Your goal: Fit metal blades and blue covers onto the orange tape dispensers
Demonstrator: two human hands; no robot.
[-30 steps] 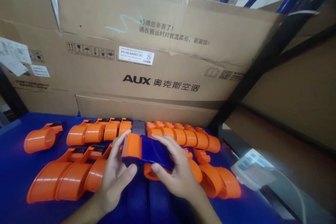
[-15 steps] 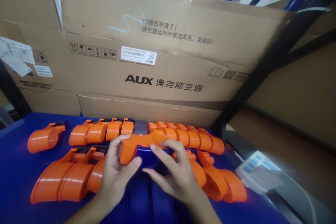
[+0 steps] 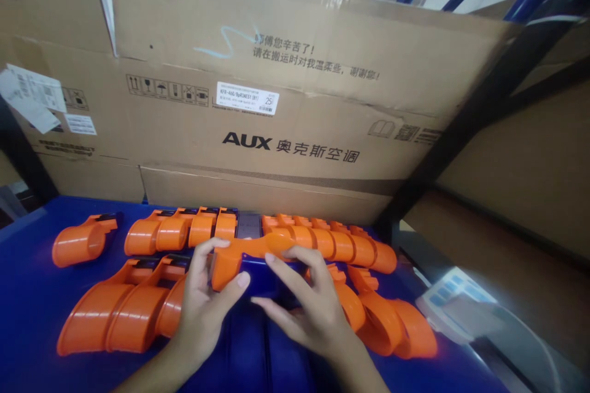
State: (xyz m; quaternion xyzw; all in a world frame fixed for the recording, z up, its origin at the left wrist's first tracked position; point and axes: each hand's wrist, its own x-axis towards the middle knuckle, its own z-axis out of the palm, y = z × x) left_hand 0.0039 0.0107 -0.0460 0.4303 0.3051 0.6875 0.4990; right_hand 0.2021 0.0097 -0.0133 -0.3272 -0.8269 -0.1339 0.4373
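Both hands hold an orange plastic part (image 3: 249, 248) at the front middle of the blue surface. A dark blue piece (image 3: 260, 273) shows directly under it; whether the two are joined, I cannot tell. My left hand (image 3: 207, 298) grips the left end, with fingers behind and the thumb at the blue piece's edge. My right hand (image 3: 311, 301) has its fingertips on the right end, the thumb lower and apart. Behind are orange ring-shaped parts with dark ends (image 3: 173, 233) on the left and a row of orange ring-shaped parts (image 3: 338, 244) on the right.
More orange parts lie on the blue surface (image 3: 27, 307) at the front left (image 3: 92, 319) and front right (image 3: 396, 325). A large cardboard panel (image 3: 295, 116) stands behind. A white device with blue buttons (image 3: 456, 301) and a cable sits at the right, by a dark post (image 3: 428, 153).
The camera view has shifted slightly, so the background sits a little farther right. Both hands keep the same hold on the orange part.
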